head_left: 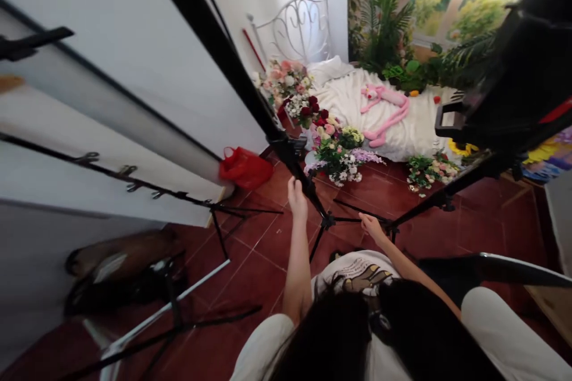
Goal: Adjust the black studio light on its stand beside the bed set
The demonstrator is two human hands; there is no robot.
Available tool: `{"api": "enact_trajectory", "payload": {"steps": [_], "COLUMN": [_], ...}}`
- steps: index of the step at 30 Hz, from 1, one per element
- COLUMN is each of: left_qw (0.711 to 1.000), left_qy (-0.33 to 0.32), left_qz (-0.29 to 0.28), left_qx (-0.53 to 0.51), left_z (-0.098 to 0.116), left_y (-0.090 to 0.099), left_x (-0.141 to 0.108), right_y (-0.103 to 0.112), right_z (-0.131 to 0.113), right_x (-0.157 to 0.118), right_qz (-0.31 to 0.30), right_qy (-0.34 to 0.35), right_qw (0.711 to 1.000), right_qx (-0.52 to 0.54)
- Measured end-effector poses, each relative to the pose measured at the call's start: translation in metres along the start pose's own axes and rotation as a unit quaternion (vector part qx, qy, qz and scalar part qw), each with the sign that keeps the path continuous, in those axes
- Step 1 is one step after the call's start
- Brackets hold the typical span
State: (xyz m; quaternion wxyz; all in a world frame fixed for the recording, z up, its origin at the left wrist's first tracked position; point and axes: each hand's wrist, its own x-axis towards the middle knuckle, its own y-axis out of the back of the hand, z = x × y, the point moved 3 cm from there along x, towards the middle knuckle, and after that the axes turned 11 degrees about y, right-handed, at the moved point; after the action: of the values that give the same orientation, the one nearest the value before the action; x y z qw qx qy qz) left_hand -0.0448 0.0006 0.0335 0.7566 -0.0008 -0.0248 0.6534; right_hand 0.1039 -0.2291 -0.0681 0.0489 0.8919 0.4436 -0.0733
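Note:
My left hand (297, 197) is raised with its fingers drawn together, right beside the slanting black pole (292, 161) of a light stand. Whether its fingers grip the pole cannot be made out. Lower and to the right, my right hand (372, 227) has curled fingers with the fingertips pointing left, close to the thin black legs (364, 209) of the stands. Anything between those fingers is too small to tell. The pole runs from the top left down to a black joint (328, 221) between my hands.
A second black stand (424, 208) bears a large dark device at right. Flower bunches (342, 152) line a white-draped bed (339, 95) with a pink plush toy (386, 101). At left are a red bag (246, 168), a clipped crossbar (111, 174) and a dark bag (125, 274).

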Motion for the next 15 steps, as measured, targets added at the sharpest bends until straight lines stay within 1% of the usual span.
{"api": "enact_trajectory", "payload": {"steps": [3, 6, 11, 15], "left_qw": [0.999, 0.997, 0.995, 0.997], "left_qy": [-0.018, -0.022, -0.001, 0.012], "left_qz": [-0.025, -0.061, -0.082, -0.072], "left_qx": [-0.025, -0.046, -0.059, -0.04], "left_z": [0.011, 0.015, 0.003, -0.008], "left_y": [-0.004, -0.009, -0.017, -0.019], "left_x": [0.001, 0.008, 0.019, 0.025], "right_y": [-0.018, -0.035, -0.062, -0.083], "right_z": [-0.009, -0.022, -0.05, -0.083], "right_x": [0.01, 0.022, 0.045, 0.072], "right_qz": [-0.043, -0.085, -0.126, -0.16], "right_qy": [0.017, 0.023, 0.044, 0.075], "right_qw": [0.999, 0.996, 0.991, 0.984], "right_qx": [-0.018, -0.009, -0.007, -0.025]}}
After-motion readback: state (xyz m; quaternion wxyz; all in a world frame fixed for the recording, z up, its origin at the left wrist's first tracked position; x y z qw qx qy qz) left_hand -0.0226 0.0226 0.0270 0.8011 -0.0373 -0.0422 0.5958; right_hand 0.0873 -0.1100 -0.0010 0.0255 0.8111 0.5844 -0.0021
